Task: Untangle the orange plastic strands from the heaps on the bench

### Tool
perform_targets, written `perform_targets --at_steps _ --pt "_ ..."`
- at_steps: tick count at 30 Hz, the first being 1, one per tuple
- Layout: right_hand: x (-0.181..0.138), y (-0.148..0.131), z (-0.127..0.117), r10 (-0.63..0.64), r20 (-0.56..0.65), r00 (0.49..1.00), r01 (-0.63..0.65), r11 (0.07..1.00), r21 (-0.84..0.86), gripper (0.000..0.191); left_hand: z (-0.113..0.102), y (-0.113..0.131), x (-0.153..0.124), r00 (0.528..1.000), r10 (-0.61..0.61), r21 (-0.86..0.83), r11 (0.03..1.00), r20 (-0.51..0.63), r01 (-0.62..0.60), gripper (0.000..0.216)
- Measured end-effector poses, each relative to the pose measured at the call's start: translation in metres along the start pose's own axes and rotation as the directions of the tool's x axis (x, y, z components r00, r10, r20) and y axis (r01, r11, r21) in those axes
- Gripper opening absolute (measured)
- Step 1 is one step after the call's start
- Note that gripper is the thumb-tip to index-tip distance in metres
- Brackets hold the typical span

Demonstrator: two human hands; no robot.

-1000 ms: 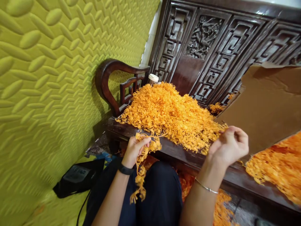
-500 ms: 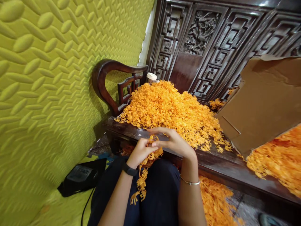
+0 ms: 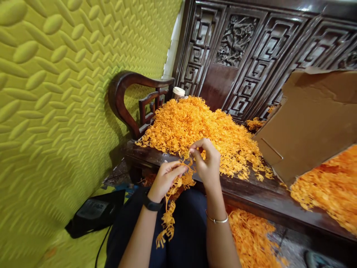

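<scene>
Head view, looking down over a dark-clothed lap (image 3: 181, 230). Left hand (image 3: 166, 179) is seen closed around a bunch of orange strands (image 3: 178, 183), fingers curled over the top of it; a long tail of the same strands (image 3: 167, 223) is left hanging from the fist down across the lap. A black wristband (image 3: 152, 205) is worn on that wrist. Right hand (image 3: 206, 163) is held just beside the left, thumb and forefinger pinched together on a thin orange strand (image 3: 190, 160) at the upper edge of the bunch; the other fingers are folded in. A thin metal bangle (image 3: 216, 220) is seen on the right wrist.

Both hands are positioned at the near edge of a dark wooden bench (image 3: 251, 197), just in front of a large heap of orange strands (image 3: 200, 130) piled on the seat. A curved armrest (image 3: 125, 96) is noted at the left end of the bench, and a carved back panel (image 3: 237, 41) behind the heap. A small cream-lidded jar (image 3: 178, 92) is partly hidden at the far side of the heap. A sheet of brown cardboard (image 3: 312, 119) is propped on the seat to the right, with a second orange heap (image 3: 326, 186) spread beyond it. More orange strands (image 3: 251, 238) are scattered on the floor below the bench edge. A black device with a cord (image 3: 95, 212) is lying on the floor at left, against the padded yellow-green wall (image 3: 69, 93).
</scene>
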State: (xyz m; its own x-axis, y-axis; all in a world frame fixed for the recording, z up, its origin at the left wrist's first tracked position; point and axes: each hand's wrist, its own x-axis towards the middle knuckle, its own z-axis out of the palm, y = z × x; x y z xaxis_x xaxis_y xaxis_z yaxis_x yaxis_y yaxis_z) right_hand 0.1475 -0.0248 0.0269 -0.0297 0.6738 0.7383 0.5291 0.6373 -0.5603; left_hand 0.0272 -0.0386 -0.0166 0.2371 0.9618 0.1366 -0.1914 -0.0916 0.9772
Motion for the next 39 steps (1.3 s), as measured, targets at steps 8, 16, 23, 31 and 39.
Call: perform_targets --at_steps 8,16,23,31,39 --pt "0.010 0.037 -0.072 0.030 -0.707 0.706 -0.021 1.000 0.021 0.007 -0.023 -0.011 -0.016 0.994 -0.083 0.076 0.993 -0.070 0.089 0.036" --pt "-0.003 0.105 -0.071 0.269 -0.289 0.919 -0.301 0.951 -0.074 0.038 -0.036 -0.017 -0.007 0.900 0.142 -0.167 0.959 -0.412 -0.228 0.024" --pt "0.004 0.046 -0.029 0.294 0.402 0.867 -0.390 0.903 0.180 0.029 -0.033 -0.017 -0.007 0.940 0.090 -0.370 0.904 -0.328 -0.215 0.028" --pt "0.003 0.023 0.007 0.202 0.485 0.851 -0.355 0.901 0.248 0.018 -0.027 -0.015 -0.009 0.936 0.066 -0.316 0.931 -0.345 -0.182 0.018" --pt "0.002 0.021 0.006 0.230 0.487 0.842 -0.444 0.809 0.385 0.024 -0.017 -0.014 -0.008 0.938 0.055 -0.264 0.953 -0.343 -0.152 0.023"
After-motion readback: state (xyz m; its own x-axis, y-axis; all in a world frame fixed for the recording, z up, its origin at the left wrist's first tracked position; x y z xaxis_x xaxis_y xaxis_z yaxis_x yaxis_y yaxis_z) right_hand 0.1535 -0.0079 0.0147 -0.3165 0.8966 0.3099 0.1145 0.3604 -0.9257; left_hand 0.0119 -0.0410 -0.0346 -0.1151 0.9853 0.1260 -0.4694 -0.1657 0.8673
